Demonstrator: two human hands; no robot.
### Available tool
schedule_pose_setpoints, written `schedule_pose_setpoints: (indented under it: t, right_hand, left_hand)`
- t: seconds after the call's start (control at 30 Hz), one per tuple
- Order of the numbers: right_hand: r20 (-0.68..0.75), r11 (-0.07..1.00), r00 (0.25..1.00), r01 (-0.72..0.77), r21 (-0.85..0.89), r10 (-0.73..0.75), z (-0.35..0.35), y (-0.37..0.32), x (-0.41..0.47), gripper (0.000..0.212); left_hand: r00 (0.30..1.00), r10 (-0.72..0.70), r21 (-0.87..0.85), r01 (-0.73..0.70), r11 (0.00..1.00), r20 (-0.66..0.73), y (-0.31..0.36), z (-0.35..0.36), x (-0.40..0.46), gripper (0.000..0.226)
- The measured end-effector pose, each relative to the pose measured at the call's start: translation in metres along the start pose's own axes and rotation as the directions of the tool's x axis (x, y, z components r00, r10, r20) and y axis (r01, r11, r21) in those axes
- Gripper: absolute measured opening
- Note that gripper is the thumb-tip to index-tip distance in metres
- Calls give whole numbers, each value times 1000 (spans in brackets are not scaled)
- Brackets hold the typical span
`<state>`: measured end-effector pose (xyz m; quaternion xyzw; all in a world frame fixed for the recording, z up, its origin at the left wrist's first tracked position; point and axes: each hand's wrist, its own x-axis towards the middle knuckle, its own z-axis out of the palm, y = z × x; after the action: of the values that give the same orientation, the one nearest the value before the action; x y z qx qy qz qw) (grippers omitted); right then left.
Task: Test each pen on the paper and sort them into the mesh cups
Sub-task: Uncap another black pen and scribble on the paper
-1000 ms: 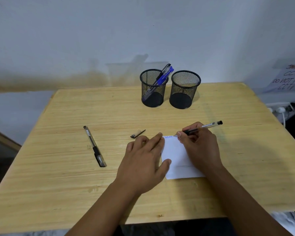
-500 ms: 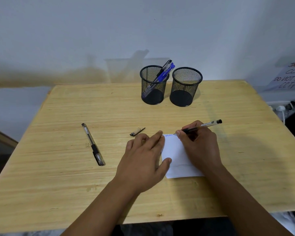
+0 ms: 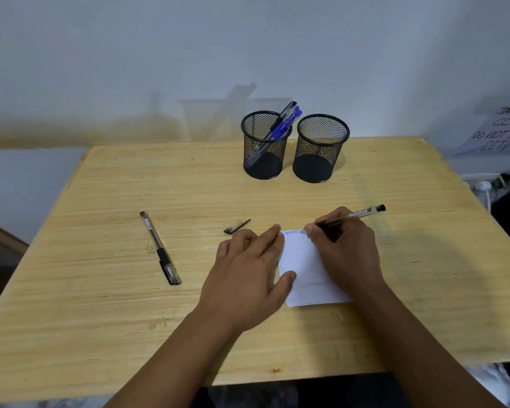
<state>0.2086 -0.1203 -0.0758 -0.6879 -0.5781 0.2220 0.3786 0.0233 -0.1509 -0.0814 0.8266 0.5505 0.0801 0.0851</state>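
The pen [image 3: 352, 217], gripped in the right hand [image 3: 343, 248], was writing on the paper [image 3: 306, 269], which the flat, empty left hand [image 3: 248, 275] pinned. Next: judge its ink, then reach ahead to a mesh cup [image 3: 321, 148].

Right hand [image 3: 346, 248] writes with a pen [image 3: 352, 216] at the top edge of a paper [image 3: 304, 260] pinned flat by the left hand [image 3: 248, 272]; two mesh cups [image 3: 321, 148] stand beyond.
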Motion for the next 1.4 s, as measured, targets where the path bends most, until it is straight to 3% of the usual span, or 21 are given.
schedule_pose_setpoints:
  t: [1.4]
  right_hand:
    - [-37,999,999,-37,22,38,0,-6,-1,12]
  left_hand:
    - [1000,-1,-10,1,1000,-6,-1,1,0,66]
